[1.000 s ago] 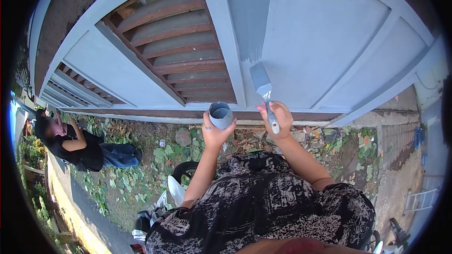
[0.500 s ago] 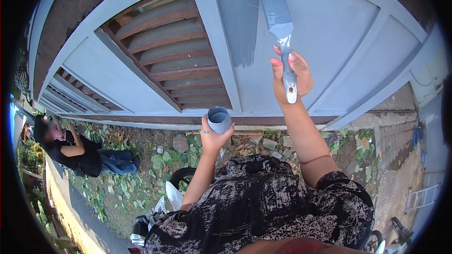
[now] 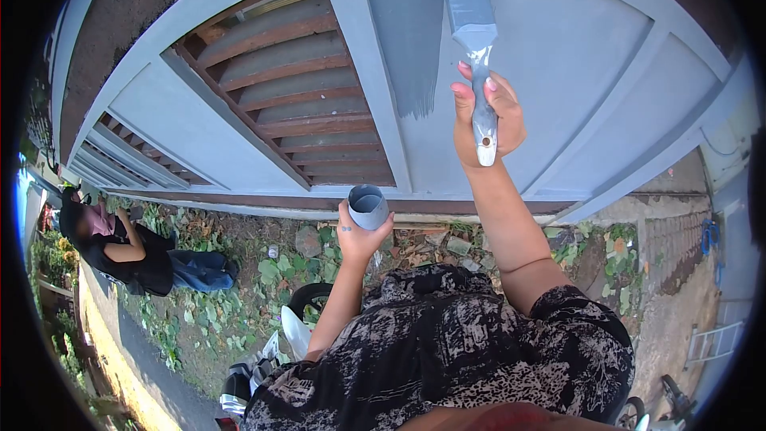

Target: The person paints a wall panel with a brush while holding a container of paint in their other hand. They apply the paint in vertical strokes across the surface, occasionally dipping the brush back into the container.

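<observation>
My right hand (image 3: 499,112) grips the handle of a wide paintbrush (image 3: 471,20), its bristles coated in grey paint and its tip up at the top edge of the light blue-grey wall panel (image 3: 550,56). Just left of the bristles, a darker grey painted patch (image 3: 403,40) covers the panel's upper left part, ragged along its lower end. Lower down, my left hand (image 3: 361,235) is wrapped round a grey paint cup (image 3: 368,206), held upright near the foot of the wall. Grey smears coat the cup's inside.
Brown louvred slats (image 3: 295,84) fill the opening to the left. Another person (image 3: 132,251) in dark clothes stands at the far left by the wall. Green plants (image 3: 275,267) and rubble cover the ground below. A ladder (image 3: 714,343) shows at the right.
My right hand has moved the brush up the panel, so its bristles now reach the top edge. My left hand and the cup are nearly where they were.
</observation>
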Tool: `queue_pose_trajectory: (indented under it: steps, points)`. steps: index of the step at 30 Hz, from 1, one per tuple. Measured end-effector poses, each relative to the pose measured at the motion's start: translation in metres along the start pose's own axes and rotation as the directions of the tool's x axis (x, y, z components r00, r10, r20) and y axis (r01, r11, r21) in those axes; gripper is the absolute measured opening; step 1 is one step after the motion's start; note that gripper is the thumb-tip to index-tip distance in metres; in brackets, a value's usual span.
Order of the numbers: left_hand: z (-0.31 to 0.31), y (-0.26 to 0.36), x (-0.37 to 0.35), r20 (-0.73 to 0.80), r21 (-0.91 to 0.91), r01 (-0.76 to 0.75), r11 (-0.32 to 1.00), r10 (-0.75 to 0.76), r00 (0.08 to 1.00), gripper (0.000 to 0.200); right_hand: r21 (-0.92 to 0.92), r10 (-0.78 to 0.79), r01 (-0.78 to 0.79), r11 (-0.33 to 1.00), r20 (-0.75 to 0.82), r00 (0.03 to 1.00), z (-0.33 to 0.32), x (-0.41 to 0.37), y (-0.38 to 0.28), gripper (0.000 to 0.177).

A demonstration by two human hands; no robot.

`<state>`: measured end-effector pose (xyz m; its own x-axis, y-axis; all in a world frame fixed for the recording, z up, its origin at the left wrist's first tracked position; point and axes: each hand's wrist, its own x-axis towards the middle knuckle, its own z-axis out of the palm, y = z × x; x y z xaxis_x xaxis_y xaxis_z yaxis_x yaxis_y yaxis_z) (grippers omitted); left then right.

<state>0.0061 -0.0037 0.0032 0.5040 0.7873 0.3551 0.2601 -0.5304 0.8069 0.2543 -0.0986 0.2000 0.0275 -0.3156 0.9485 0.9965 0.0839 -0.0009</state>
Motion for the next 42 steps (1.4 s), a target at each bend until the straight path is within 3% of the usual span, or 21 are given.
queue_pose_trajectory:
  steps: [2, 5, 8, 11, 21, 23, 42]
  points:
    - [0.001, 0.002, 0.001, -0.020, -0.005, -0.014, 1.000, 0.014, 1.000, 0.076, -0.054, 0.024, -0.021, 0.998, 0.054, 0.998, -0.004, -0.005, 0.000, 0.036]
    - [0.002, 0.000, 0.002, -0.008, -0.013, -0.015, 1.000, 0.015, 1.000, 0.075, -0.080, 0.124, -0.118, 0.990, 0.074, 0.989, -0.006, -0.016, 0.000, 0.035]
    - [0.004, -0.002, 0.001, -0.008, -0.007, -0.032, 0.999, 0.032, 0.999, 0.075, -0.095, 0.110, -0.101, 0.990, 0.088, 0.990, -0.012, -0.029, 0.000, 0.049]
    - [0.004, -0.005, 0.001, 0.021, -0.002, -0.003, 1.000, 0.003, 1.000, 0.087, -0.105, 0.125, -0.112, 0.988, 0.135, 0.983, -0.022, -0.044, -0.004, 0.049]
    - [0.006, 0.001, 0.003, 0.027, -0.034, -0.016, 0.999, 0.017, 0.999, 0.085, -0.125, 0.242, -0.216, 0.968, 0.263, 0.934, -0.058, -0.083, -0.027, 0.049]
    - [0.005, 0.003, 0.003, 0.012, -0.012, -0.040, 0.999, 0.040, 0.999, 0.074, -0.147, 0.253, -0.218, 0.965, 0.295, 0.922, -0.064, -0.089, -0.030, 0.048]
    - [0.002, 0.002, 0.002, 0.025, 0.003, -0.026, 1.000, 0.026, 0.999, 0.081, -0.252, 0.401, -0.319, 0.914, 0.441, 0.803, -0.099, -0.151, -0.059, 0.037]
